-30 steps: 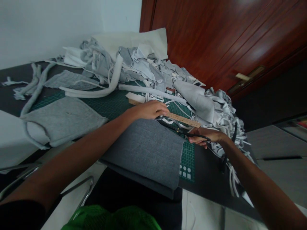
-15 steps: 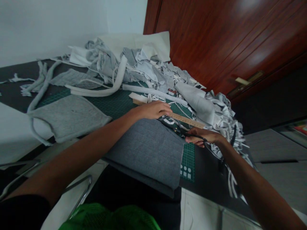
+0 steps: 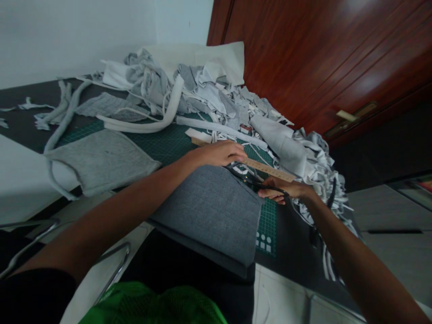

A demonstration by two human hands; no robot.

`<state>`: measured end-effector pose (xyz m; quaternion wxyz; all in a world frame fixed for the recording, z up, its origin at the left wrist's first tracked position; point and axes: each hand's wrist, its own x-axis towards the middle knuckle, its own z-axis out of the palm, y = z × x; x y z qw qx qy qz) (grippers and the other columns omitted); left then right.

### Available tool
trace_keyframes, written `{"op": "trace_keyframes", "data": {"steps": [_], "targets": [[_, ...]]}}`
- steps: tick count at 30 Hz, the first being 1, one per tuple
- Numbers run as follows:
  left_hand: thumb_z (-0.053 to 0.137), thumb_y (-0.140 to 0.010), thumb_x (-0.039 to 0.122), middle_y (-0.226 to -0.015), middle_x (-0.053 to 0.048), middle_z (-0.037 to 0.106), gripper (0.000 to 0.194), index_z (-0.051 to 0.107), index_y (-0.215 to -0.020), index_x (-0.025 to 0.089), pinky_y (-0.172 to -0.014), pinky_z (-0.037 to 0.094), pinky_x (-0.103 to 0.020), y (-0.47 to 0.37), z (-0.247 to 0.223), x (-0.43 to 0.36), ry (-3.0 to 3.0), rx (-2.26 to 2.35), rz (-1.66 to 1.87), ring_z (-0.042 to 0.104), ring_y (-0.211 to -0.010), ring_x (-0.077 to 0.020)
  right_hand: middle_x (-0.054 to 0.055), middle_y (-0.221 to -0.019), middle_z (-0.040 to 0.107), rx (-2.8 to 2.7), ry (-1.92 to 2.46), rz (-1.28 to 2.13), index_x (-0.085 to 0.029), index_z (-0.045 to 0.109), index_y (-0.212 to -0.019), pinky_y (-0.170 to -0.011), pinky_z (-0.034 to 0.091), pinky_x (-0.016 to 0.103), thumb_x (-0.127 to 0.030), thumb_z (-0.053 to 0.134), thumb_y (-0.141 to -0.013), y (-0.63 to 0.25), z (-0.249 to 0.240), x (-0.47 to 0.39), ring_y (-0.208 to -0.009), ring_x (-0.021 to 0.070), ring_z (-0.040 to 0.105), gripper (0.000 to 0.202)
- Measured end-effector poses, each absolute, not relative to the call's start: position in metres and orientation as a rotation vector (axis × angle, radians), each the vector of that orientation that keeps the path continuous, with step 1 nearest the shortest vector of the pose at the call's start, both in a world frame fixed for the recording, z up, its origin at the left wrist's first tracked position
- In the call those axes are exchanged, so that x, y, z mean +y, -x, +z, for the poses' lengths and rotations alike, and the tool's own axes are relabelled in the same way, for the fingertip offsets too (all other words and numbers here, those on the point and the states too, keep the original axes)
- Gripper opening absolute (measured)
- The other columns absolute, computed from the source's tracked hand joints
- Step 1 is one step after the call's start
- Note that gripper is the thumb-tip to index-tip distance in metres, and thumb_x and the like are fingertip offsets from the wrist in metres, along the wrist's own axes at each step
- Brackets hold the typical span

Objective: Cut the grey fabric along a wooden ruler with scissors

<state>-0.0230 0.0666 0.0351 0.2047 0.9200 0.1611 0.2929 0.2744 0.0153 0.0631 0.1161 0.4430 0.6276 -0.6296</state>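
A dark grey folded fabric (image 3: 212,211) lies over the table's near edge and hangs down toward my lap. My left hand (image 3: 224,153) is at its far edge, fingers bent and pressed together on the cloth, beside a wooden ruler (image 3: 268,169). My right hand (image 3: 278,189) is closed round the handles of black scissors (image 3: 248,180). Their blades point left along the fabric's far edge, toward my left fingertips. Whether the blades are fully closed is hard to make out. Thin pale trimmings (image 3: 240,168) lie just past the blades.
A green cutting mat (image 3: 268,220) covers part of the dark table (image 3: 293,243). Grey and white fabric scraps (image 3: 216,96) are heaped along the back and right. A light grey fabric piece (image 3: 101,159) lies at the left, beside long padded strips (image 3: 141,128). Behind stands a wooden door (image 3: 303,58).
The scissors and my right hand have moved slightly left along the fabric's edge. My left hand keeps its place on the cloth. The whole view has shifted a little.
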Motion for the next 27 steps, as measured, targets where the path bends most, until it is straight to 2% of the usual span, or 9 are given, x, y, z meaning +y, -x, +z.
{"op": "trace_keyframes", "data": {"steps": [8,18,23,27], "targets": [[0.049,-0.105,0.027,-0.096,-0.007,0.073,0.029,0.077,-0.097,0.023,-0.087,0.049,-0.033,0.0226,0.0346,0.0671,-2.555,0.456,0.815,0.067,-0.093,-0.0203,-0.013,-0.048,0.036,1.854,-1.348,-1.846,-0.021,0.048,-0.07,-0.035,0.028,0.016,-0.063,0.086,-0.078,-0.2743,0.0625,0.0129,-0.038,0.0036,0.032,0.058],[0.051,-0.105,0.025,-0.102,-0.008,0.075,0.03,0.08,-0.108,0.022,-0.091,0.048,-0.032,0.0216,0.0358,0.0662,-2.537,0.468,0.845,0.067,-0.097,-0.0197,-0.012,-0.047,0.037,1.832,-1.359,-1.822,-0.021,0.046,-0.067,-0.034,0.027,0.016,-0.066,0.085,-0.078,-0.2749,0.0606,0.0151,-0.037,0.0038,0.036,0.061],[0.051,-0.106,0.024,-0.101,-0.007,0.075,0.028,0.079,-0.106,0.022,-0.089,0.048,-0.031,0.0214,0.0375,0.0655,-2.554,0.46,0.851,0.067,-0.096,-0.019,-0.011,-0.048,0.039,1.865,-1.361,-1.81,-0.02,0.051,-0.069,-0.035,0.027,0.016,-0.064,0.086,-0.078,-0.2735,0.0629,0.0132,-0.038,0.0041,0.036,0.058],[0.05,-0.107,0.023,-0.101,-0.008,0.074,0.028,0.078,-0.106,0.021,-0.088,0.048,-0.031,0.0207,0.0373,0.0645,-2.577,0.488,0.889,0.067,-0.095,-0.0187,-0.011,-0.049,0.038,1.888,-1.368,-1.764,-0.02,0.049,-0.068,-0.035,0.026,0.016,-0.065,0.086,-0.077,-0.2722,0.065,0.012,-0.038,0.0038,0.036,0.059]]}}
